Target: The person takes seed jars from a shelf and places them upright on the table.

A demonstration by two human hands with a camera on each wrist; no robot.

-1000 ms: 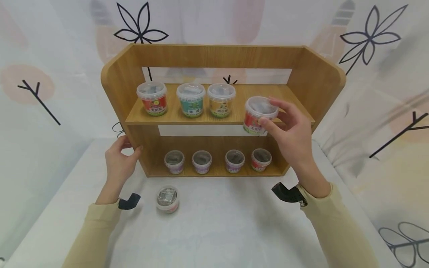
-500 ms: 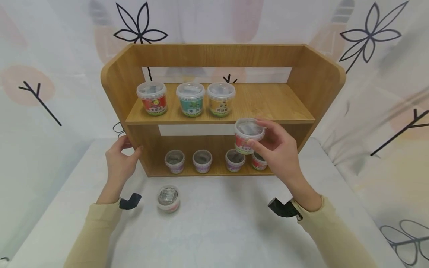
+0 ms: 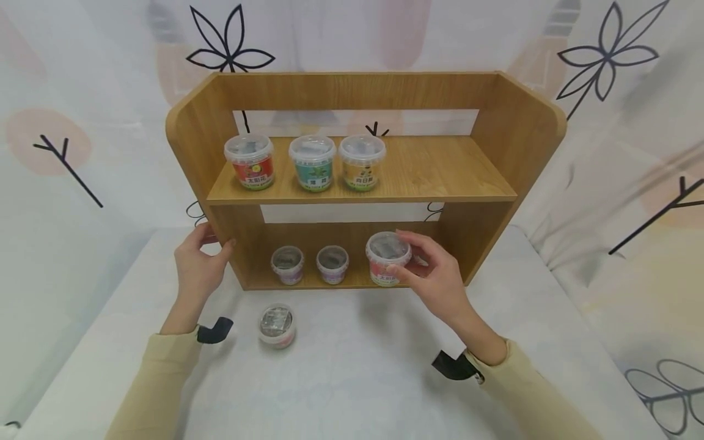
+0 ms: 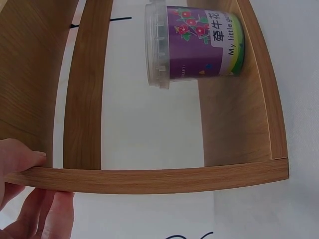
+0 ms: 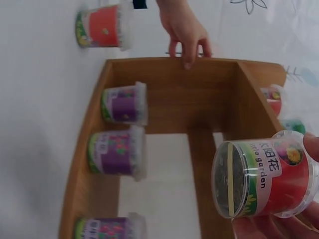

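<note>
My right hand (image 3: 434,275) holds a clear-lidded plastic cup (image 3: 383,273) with a red label, thumb on the near side and fingers round the far side. The cup is in front of the lower shelf; the right wrist view shows soil-like dark contents in the cup (image 5: 234,179). At the left, my left hand (image 3: 199,264) grips the side panel of a two-tier wooden shelf (image 3: 445,171), thumb on one face and fingers on the other. Purple-labelled cups (image 3: 287,269) stand on the lower tier. The held cup and right hand hide others there from the head view.
Three cups stand on the upper tier: red-labelled (image 3: 254,171), teal-labelled (image 3: 313,171) and yellow-labelled (image 3: 363,171). Another red-labelled cup (image 3: 277,330) is on the white table (image 3: 352,379) in front of the shelf. A patterned cloth (image 3: 341,36) hangs behind.
My right hand has brought the red-labelled cup down and left, from the upper tier's right side to in front of the lower tier. The left hand keeps its place on the side panel.
</note>
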